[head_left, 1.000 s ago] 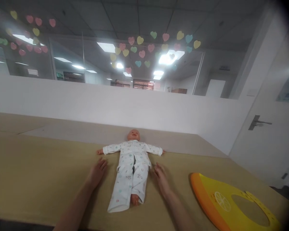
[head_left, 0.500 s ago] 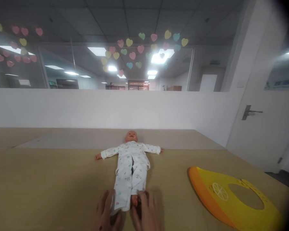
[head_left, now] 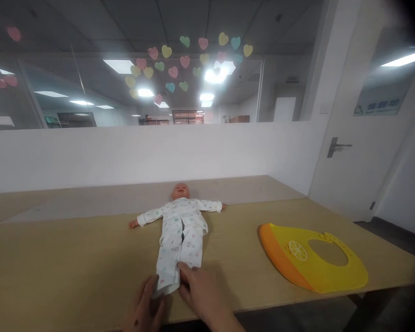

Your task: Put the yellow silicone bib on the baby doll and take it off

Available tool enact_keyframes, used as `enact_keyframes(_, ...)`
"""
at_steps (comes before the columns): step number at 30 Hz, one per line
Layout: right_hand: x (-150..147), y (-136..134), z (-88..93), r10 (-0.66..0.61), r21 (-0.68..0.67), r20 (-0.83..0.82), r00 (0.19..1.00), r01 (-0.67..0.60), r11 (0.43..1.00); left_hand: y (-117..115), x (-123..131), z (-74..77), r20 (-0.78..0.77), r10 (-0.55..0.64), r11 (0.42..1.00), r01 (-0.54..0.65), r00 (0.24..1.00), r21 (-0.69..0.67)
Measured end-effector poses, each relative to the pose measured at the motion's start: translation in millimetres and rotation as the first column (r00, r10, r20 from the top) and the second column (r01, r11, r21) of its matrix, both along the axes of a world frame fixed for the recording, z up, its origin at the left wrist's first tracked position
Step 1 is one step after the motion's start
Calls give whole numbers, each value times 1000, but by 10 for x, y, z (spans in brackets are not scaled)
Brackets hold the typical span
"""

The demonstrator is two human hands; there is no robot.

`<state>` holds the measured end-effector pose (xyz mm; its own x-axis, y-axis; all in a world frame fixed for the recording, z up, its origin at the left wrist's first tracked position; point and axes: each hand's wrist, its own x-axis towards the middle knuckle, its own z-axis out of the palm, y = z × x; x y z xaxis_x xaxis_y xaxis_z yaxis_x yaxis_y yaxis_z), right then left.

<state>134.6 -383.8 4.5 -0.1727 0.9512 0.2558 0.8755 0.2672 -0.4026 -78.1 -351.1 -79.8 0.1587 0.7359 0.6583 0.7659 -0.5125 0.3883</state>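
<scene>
A baby doll [head_left: 180,191] lies on its back with its arms spread. It wears a white patterned top [head_left: 183,214] and matching trousers [head_left: 168,260]. My left hand [head_left: 143,306] is at the lower outer edge of the trouser leg on the left, its fingers bent and its thumb by the cuff, closed on the cloth. From the other side my right hand [head_left: 202,290] pinches the inner edge of that same leg near the hem. The doll's feet are out of sight, one behind my right hand.
A yellow bib [head_left: 356,274] with an orange pocket and a citrus slice print lies to the right on the wooden table [head_left: 72,258]. Behind stand a white wall [head_left: 124,154] and a window with heart stickers. A door [head_left: 346,175] with a lever handle is at the right.
My right hand has moved from the doll's bare foot across to the inner edge of the other trouser leg. My left hand stays by the cuff. The view has turned to the right.
</scene>
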Motion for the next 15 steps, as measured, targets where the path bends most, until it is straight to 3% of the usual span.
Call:
enact_keyframes(4, 266, -86, 52, 14, 11, -12, 1000, -14, 1000, -12, 34, -7, -41, 25, 995, -21, 999, 94)
enact_keyframes(10, 783, -248, -1, -68, -4, 45, 997, 69, 998, -63, 117, -2, -73, 71, 997, -70, 995, 14)
enact_keyframes(15, 771, -205, -129, -186, -7, -7, 983, 186, 983, -109, 153, 7, -84, 108, 994, -106, 991, 29)
